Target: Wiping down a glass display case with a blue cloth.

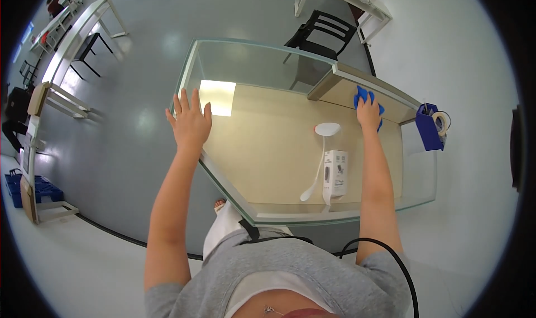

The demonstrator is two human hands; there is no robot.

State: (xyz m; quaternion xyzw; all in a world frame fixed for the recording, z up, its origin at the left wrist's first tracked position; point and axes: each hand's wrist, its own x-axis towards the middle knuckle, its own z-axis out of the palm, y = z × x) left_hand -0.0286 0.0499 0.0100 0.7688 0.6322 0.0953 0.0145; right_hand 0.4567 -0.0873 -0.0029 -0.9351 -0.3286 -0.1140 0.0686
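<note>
A glass-walled case point(301, 181) with a beige bottom spreads in front of me. My left hand point(190, 120) is at its left edge, fingers spread and nothing held. My right hand point(367, 114) reaches over the case's right part and grips a blue cloth point(362, 93), which lies against the beige panel at the far right. Whether the cloth is pressed hard there, I cannot tell. Inside the case, left of my right forearm, is a white stick-like item with an oval head point(328, 129), perhaps a small lamp. Beside it stands a white printed box point(336, 173).
A blue holder point(429, 129) with a tape roll point(442, 122) hangs at the case's right end. Beyond the far side are a black chair point(324, 36) and a white table point(357, 0). White tables point(72, 44) and a blue toolbox point(47, 189) are at the left. A black cable point(399, 265) loops near my right arm.
</note>
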